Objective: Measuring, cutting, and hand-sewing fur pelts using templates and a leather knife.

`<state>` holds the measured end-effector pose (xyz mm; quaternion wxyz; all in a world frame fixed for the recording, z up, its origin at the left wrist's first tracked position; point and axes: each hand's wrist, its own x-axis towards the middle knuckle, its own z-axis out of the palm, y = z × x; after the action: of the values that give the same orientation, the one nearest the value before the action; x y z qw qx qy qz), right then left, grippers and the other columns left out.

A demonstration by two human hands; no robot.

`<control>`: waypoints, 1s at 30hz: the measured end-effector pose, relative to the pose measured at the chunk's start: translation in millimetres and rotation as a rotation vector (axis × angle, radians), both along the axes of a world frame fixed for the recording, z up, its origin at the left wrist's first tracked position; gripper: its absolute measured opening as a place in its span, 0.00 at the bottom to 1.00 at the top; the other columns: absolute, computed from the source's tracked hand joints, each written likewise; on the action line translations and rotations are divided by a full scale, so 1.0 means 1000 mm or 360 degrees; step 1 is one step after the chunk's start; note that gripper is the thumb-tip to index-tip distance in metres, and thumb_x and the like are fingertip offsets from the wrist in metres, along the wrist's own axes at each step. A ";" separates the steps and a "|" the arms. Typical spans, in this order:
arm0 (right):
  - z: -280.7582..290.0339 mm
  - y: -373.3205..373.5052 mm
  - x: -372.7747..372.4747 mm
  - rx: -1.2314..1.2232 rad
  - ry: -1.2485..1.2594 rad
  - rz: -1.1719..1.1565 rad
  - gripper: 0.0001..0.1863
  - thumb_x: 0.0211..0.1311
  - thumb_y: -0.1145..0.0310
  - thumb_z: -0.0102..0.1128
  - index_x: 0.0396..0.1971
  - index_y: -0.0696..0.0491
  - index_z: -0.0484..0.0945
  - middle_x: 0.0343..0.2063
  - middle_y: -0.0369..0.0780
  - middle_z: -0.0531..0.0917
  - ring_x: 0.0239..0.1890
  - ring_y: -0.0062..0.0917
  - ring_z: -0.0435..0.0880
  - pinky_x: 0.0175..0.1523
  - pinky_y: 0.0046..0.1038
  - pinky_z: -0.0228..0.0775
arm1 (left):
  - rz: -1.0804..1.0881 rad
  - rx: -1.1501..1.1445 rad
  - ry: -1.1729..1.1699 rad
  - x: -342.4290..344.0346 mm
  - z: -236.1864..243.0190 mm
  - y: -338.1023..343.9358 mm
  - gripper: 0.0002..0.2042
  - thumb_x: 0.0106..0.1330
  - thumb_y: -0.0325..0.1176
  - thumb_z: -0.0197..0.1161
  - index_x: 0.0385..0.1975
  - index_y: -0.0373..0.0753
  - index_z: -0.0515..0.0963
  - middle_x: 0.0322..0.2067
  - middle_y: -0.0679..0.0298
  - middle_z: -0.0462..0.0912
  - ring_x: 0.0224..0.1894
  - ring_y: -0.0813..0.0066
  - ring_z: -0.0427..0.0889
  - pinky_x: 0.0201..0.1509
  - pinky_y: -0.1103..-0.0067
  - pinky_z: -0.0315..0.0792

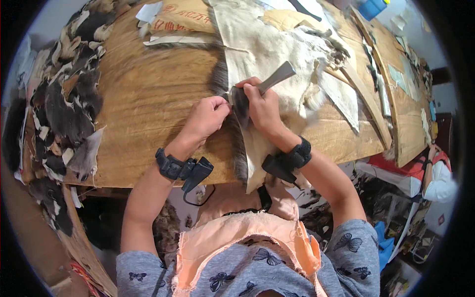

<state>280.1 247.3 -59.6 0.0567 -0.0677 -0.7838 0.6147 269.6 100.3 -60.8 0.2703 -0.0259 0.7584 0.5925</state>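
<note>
A pale fur pelt (267, 47) lies skin side up on the wooden table, with dark hair showing along its left edge. My left hand (210, 114) is closed, thumb and fingers pinching that edge. Just to its right, my right hand (262, 105) grips a flat grey metal tool (278, 76), whose widened end sticks out up and to the right. A dark, flat piece (241, 104) shows under the right fingers at the pelt edge; whether it belongs to the tool I cannot tell. Below my hands the pelt narrows and hangs over the front table edge.
Dark and white fur scraps (69, 109) are heaped along the left. A brown paper package (185, 17) sits at the back. Wooden strips (368, 106) lie on the right, with a blue container (372, 9) behind. Another person's arm (428, 173) shows at far right.
</note>
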 end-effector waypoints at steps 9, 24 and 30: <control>0.004 0.001 0.007 0.0341 0.0245 0.0251 0.10 0.56 0.69 0.44 0.26 0.57 0.74 0.17 0.50 0.75 0.23 0.44 0.76 0.29 0.37 0.64 | 0.0144 0.0371 -0.0178 -0.005 0.004 -0.004 0.08 0.60 0.31 0.53 0.22 0.35 0.75 0.16 0.73 0.71 0.17 0.88 0.64 0.19 0.87 0.59; 0.011 -0.005 -0.031 0.0576 0.0178 0.0245 0.08 0.55 0.70 0.45 0.25 0.56 0.73 0.17 0.49 0.76 0.24 0.44 0.77 0.31 0.38 0.67 | 0.0149 0.0919 -0.0303 -0.003 0.003 -0.001 0.05 0.59 0.28 0.52 0.24 0.39 0.74 0.20 0.73 0.72 0.19 0.90 0.64 0.19 0.90 0.57; 0.008 -0.007 -0.040 0.0608 0.0365 0.0198 0.08 0.55 0.70 0.45 0.26 0.56 0.74 0.15 0.49 0.74 0.23 0.44 0.77 0.30 0.38 0.67 | 0.0207 0.0982 -0.0304 0.001 0.009 0.001 0.04 0.61 0.27 0.51 0.26 0.39 0.73 0.23 0.71 0.72 0.18 0.91 0.62 0.17 0.92 0.55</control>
<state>240.3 240.1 -51.9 0.1192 0.0629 -0.8771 0.4610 270.7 100.8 -52.3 0.2969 -0.0468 0.5113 0.8052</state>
